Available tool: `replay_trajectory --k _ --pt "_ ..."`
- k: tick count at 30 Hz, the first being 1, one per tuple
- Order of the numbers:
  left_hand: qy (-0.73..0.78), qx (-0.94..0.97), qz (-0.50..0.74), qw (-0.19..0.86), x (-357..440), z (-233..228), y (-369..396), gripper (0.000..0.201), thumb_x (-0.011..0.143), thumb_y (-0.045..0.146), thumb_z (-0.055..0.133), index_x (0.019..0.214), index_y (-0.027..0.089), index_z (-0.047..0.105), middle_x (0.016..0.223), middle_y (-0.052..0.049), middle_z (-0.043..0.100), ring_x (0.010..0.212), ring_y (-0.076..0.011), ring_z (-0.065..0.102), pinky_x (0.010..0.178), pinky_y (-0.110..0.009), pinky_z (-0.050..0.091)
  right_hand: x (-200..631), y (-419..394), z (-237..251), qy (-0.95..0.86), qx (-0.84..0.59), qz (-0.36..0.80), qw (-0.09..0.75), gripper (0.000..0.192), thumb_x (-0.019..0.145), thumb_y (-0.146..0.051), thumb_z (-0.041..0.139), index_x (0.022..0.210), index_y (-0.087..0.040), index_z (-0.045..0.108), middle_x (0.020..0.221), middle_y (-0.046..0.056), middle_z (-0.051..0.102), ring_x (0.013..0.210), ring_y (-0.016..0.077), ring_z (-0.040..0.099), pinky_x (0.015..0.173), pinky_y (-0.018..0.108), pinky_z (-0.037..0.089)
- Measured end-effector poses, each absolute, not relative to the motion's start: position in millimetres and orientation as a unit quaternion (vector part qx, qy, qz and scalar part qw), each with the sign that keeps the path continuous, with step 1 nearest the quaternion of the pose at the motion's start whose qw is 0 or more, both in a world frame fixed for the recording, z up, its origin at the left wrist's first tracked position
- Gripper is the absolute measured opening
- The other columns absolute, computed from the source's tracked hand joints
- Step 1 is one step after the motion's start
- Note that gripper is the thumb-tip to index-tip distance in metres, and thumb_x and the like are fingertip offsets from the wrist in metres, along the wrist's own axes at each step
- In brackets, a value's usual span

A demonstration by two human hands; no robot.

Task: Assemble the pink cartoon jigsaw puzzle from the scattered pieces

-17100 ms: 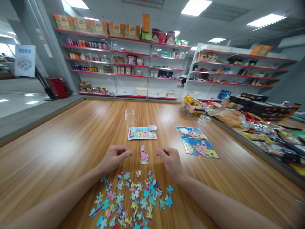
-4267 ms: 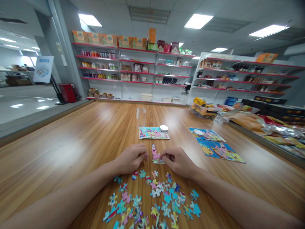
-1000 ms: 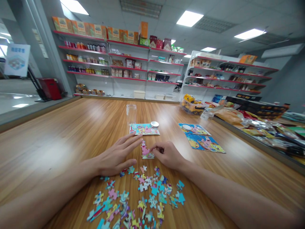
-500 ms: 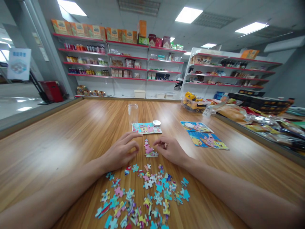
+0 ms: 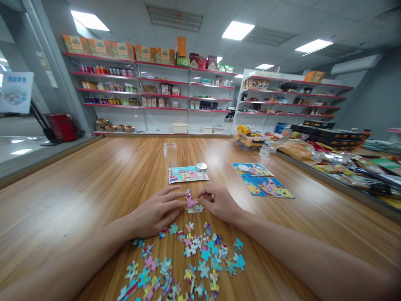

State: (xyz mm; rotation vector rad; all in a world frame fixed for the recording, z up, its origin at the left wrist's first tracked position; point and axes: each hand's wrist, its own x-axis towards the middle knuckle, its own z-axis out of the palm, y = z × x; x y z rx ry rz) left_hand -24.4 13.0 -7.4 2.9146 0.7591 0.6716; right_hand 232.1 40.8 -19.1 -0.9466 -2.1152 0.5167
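Observation:
A small joined section of jigsaw puzzle (image 5: 191, 204), with a pink figure on it, lies on the table between my hands. My left hand (image 5: 156, 211) rests flat at its left side, fingers stretched out and fingertips at its edge. On the other side my right hand (image 5: 219, 201) has its fingers curled in, thumb and forefinger close together at the section's upper right. Whatever is between those fingertips is too small to make out. Loose jigsaw pieces (image 5: 205, 254) in blue, pink and yellow are scattered nearer to me.
Behind the hands lie a picture card (image 5: 184, 174), a round metal lid (image 5: 201, 167) and a clear jar (image 5: 170, 155). Two blue picture sheets (image 5: 266, 187) lie to the right, with another lid (image 5: 243, 168). Farther back are a toy box (image 5: 249, 140) and packaged goods (image 5: 326, 154).
My left hand has straightened its fingers and come to the left edge of the joined section. My right hand stays close to its right side. The view has shifted slightly.

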Motion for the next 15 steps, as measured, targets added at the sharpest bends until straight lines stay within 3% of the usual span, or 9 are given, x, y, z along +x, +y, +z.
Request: replay_trajectory --k 7,15 --pt "0.243 0.954 0.163 0.068 -25.0 -6.5 10.8 0.053 0.098 0.016 0.044 0.148 0.031 0.037 0.149 -0.001 0.043 0.142 -0.029 0.029 0.114 -0.055 0.034 232.9 41.7 -21.8 -0.83 -0.364 0.194 0.376 0.018 0.077 -0.003 0.061 0.085 -0.015 0.072 0.072 -0.001 0.055 0.058 0.0097 0.05 0.054 0.021 0.037" --pt "0.241 0.953 0.165 0.078 -23.7 -5.2 12.6 0.052 0.097 0.016 0.045 0.146 0.031 0.039 0.15 0.0 0.042 0.14 -0.0285 0.032 0.114 -0.054 0.035 232.8 40.9 -21.4 -0.828 -0.37 0.202 0.37 0.021 0.076 0.0 0.06 0.084 -0.015 0.073 0.072 0.0 0.056 0.059 0.0108 0.051 0.053 0.022 0.039"
